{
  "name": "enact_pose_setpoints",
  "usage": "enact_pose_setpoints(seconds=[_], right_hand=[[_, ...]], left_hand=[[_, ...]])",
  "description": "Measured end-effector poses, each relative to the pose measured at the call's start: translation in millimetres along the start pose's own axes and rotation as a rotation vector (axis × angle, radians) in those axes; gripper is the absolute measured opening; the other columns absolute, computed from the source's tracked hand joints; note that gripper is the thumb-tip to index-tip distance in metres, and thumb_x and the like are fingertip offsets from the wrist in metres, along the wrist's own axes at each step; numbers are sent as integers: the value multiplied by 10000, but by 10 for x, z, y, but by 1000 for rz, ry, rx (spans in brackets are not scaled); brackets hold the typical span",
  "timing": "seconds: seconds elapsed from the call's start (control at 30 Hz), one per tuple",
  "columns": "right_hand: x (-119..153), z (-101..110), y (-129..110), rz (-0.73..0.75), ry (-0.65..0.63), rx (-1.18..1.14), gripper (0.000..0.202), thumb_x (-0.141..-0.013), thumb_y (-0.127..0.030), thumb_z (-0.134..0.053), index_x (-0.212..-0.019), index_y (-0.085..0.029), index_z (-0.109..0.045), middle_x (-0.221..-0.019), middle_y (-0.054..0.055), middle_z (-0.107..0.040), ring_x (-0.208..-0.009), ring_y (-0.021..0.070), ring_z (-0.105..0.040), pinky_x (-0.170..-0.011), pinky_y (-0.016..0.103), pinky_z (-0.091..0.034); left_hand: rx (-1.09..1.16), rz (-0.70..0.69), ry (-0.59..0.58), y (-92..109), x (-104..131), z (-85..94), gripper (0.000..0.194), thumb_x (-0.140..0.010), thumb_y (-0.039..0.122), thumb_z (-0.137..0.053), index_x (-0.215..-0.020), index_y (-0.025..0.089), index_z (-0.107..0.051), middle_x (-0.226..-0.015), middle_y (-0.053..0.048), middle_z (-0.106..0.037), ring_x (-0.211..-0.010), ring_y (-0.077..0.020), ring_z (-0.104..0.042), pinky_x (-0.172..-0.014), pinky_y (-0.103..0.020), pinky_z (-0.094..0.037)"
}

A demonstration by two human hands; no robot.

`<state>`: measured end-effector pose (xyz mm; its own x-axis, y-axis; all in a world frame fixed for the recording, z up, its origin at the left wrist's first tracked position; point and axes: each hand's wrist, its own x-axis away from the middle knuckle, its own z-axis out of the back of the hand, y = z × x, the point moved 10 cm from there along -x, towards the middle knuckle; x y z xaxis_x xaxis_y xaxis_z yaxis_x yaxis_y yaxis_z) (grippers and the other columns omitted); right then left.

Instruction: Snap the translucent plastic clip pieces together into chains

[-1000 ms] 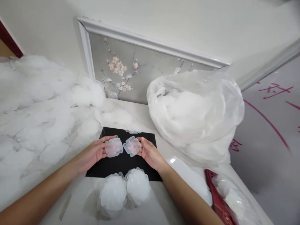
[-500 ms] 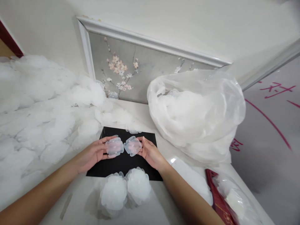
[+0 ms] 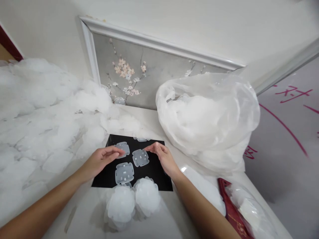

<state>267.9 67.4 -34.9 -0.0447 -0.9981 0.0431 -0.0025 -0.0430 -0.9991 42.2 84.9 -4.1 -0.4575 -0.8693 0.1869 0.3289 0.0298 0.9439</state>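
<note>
- Pile [image 3: 57, 129]: left of black mat [image 3: 154, 174]
- Left hand [image 3: 93, 164]: grip nearly closed over far-left piece [image 3: 126, 148], hold unclear
- Two clusters [image 3: 121, 205]: mat's near edge, look formed; mat pieces look unjoined
- Right hand [image 3: 166, 161]: grip narrow at middle piece [image 3: 140, 158], hold unclear

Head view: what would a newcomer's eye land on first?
Probably the big spread of white, translucent pieces filling the left side, then the bulging translucent bag right of centre, in front of the blossom picture. Next, the black sheet in the middle, the one dark patch amid all that white, with flat clear pieces on it and the left hand and right hand over it.
</note>
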Motion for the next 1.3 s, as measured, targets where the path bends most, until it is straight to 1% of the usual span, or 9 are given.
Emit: enact_pose_setpoints(seconds=[0.13,0.33,0.53,0.7,0.8,0.93,1.0,1.1,1.3], right_hand=[[8,-59,-74,110,-38,279,280,-873,-479,-595,-851,-223,-707,-882,38,-676,-819,193,-611,-802,355,-490],[52,-263,-138,312,-112,730,102,-845,-283,-693,-931,-256,-739,-856,40,-597,-849,216,-571,-817,393,-446],[46,-374,-111,376,-114,863,80,-877,-286,-668,-869,-263,-745,-818,36,-582,-821,210,-554,-794,388,-413],[36,-266,-214,312,-93,700,107,-857,-335,-686,-817,-248,-735,-819,29,-586,-788,192,-556,-761,367,-430],[129,-309,-327,222,-298,451,179,-814,-411,-713,-802,-233,-729,-822,9,-581,-716,150,-549,-650,291,-445],[536,-658,-449,197,-827,436,240,-785,-477,-718,-761,-239,-736,-721,-21,-558,-636,122,-520,-583,247,-436],[618,-711,-439,180,-912,454,243,-800,-472,-702,-754,-235,-730,-693,-27,-563,-606,115,-516,-566,241,-433],[376,-569,-353,143,-700,431,193,-845,-407,-667,-799,-225,-711,-775,-9,-643,-702,142,-596,-649,259,-481],[-260,73,-214,259,73,746,187,-875,-263,-564,-1027,-201,-654,-1052,83,-620,-906,221,-632,-855,393,-528]], left_hand=[[-341,-198,-53,35,-40,-39,233,-887,401,-570,-888,254,-751,-957,-44,-693,-899,-225,-639,-843,-347,-495],[-616,-389,-244,36,83,-432,196,-917,342,-561,-877,235,-720,-894,-47,-629,-865,-222,-585,-763,-319,-448],[-663,-355,-198,45,46,-566,238,-910,340,-553,-725,207,-622,-788,-28,-591,-788,-215,-547,-744,-332,-417],[-516,-173,-90,94,37,-351,131,-802,278,-624,-691,212,-604,-735,4,-563,-704,-189,-531,-661,-300,-406],[-435,-78,-174,184,194,-350,135,-790,302,-626,-688,214,-622,-743,17,-564,-669,-163,-523,-605,-266,-392],[-511,-95,-462,277,496,-675,72,-734,200,-665,-665,217,-657,-745,17,-577,-728,-168,-546,-613,-253,-373],[-533,-121,-521,278,550,-767,89,-754,223,-682,-667,217,-667,-735,14,-586,-739,-174,-552,-626,-257,-371],[-500,-132,-437,230,410,-664,238,-863,357,-605,-685,207,-651,-750,4,-602,-679,-163,-558,-596,-264,-376],[-624,-260,178,85,-90,71,256,-919,391,-469,-1029,230,-634,-1039,-63,-627,-1020,-270,-569,-883,-408,-465]])
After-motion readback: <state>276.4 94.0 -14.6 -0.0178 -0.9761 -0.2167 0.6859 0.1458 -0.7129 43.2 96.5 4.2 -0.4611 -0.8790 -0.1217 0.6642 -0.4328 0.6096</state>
